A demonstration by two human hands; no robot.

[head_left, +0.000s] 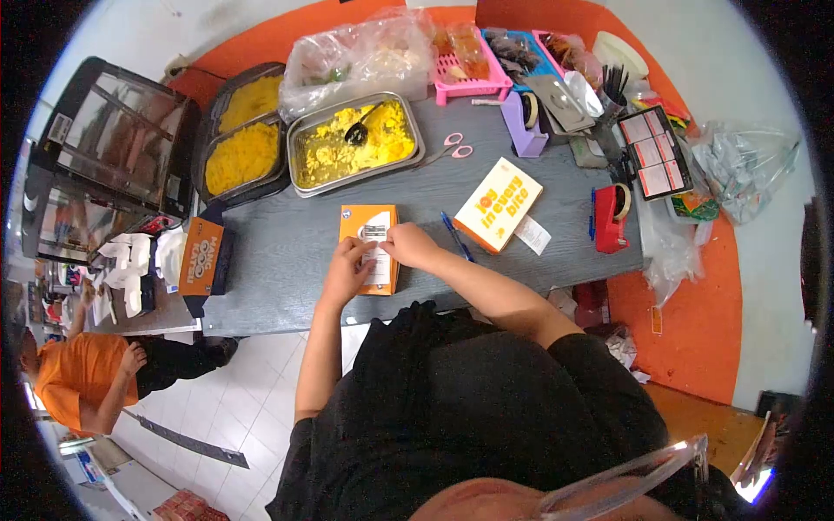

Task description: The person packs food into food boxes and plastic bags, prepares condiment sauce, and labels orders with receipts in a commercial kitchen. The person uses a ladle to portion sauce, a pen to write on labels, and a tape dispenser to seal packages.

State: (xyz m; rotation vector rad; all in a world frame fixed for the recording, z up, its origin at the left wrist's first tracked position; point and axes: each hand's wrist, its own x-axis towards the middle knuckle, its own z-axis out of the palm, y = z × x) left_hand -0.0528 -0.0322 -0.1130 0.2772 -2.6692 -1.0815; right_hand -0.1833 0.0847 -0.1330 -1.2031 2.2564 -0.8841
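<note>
An orange box [387, 282] lies on the dark table with a white printed slip [380, 263] on its top. My left hand [349, 267] rests on the left part of the box, its fingers bent over the slip. From the right, my right hand [408, 244] reaches the slip's upper part, fingertips pressed together beside the left ones. Whatever small part the fingertips pinch is too small to name. Right of the hands are a blue pen [456, 236] and a yellow-and-white box [501, 206] with a paper slip [532, 234] under its edge.
Behind are a steel tray [300, 178] of yellow food with a black spoon, pink scissors [455, 148] and a purple tape dispenser [525, 135]. A red tape dispenser [611, 227] stands right. An open orange box [205, 259] is left; a person in orange [91, 378] stands beyond.
</note>
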